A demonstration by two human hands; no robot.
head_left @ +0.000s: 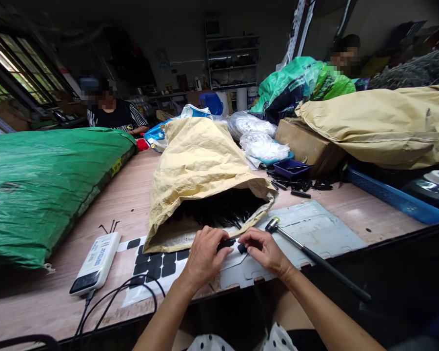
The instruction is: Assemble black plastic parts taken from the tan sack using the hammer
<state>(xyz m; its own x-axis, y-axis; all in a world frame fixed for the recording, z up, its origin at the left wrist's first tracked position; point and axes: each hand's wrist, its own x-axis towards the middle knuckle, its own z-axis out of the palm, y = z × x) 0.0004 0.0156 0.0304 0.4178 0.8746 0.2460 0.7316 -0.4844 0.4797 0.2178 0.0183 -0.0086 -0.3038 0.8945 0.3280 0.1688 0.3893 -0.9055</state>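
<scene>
My left hand (207, 253) is closed around a small black part (227, 242), just in front of the open mouth of a yellow sack (201, 165). Many thin black pieces (219, 209) lie inside that sack. Close by on the right, my right hand (263, 251) pinches a small black piece (242, 248); a narrow gap parts the two pieces. Beneath my hands are a grey board (310, 229) and a white sheet with black rounded squares (153, 267). A hammer (314, 258) with a black handle lies right of my right hand.
At the left are a green sack (51, 190) and a white power bank (97, 263) with black cables. Loose black parts (300, 194), a purple tray (290, 168), a cardboard box (309, 146) and a blue tray (398, 195) stand at the right. Two people sit farther back.
</scene>
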